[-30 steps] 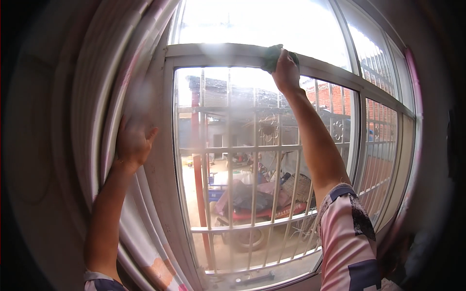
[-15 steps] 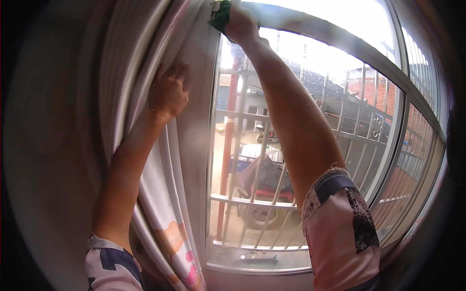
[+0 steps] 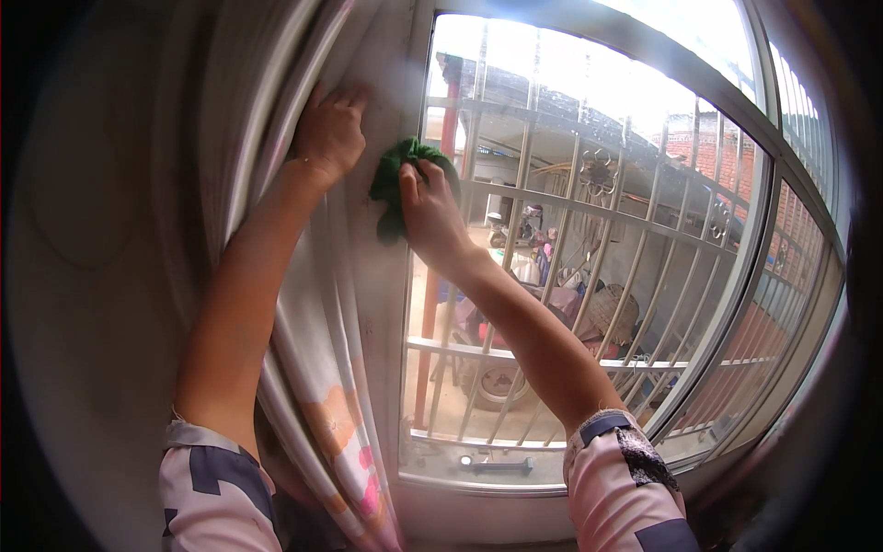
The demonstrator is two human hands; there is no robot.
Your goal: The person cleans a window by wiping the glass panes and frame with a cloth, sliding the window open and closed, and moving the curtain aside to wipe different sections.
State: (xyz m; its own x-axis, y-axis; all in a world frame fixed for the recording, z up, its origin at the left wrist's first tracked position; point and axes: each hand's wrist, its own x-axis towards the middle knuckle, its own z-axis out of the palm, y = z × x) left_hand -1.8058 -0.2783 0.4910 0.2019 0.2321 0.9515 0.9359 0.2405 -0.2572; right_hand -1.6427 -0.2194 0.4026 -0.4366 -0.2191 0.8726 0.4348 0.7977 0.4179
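My right hand [image 3: 430, 216] is closed around a crumpled dark green cloth [image 3: 394, 198]. The cloth lies against the pale frame at the window's left edge, partly over the glass. Higher up and to the left, my left hand [image 3: 333, 136] rests at the edge of a shiny white curtain [image 3: 317, 368], which has orange and pink flowers near its lower end. The left fingers are spread and reach up onto the wall strip [image 3: 368, 304] beside the curtain; their tips are hard to make out.
A sliding window [image 3: 589, 276] with metal bars outside fills the right side. A grey bolt-like object [image 3: 501, 465] lies beyond the glass by the lower sill. A tyre [image 3: 501, 382], a parked scooter [image 3: 515, 225] and a brick wall [image 3: 690, 170] show outside.
My right hand has come down with the green cloth from the top corner of the window to about mid-height on its left edge. The left hand stays near the curtain edge, slightly higher.
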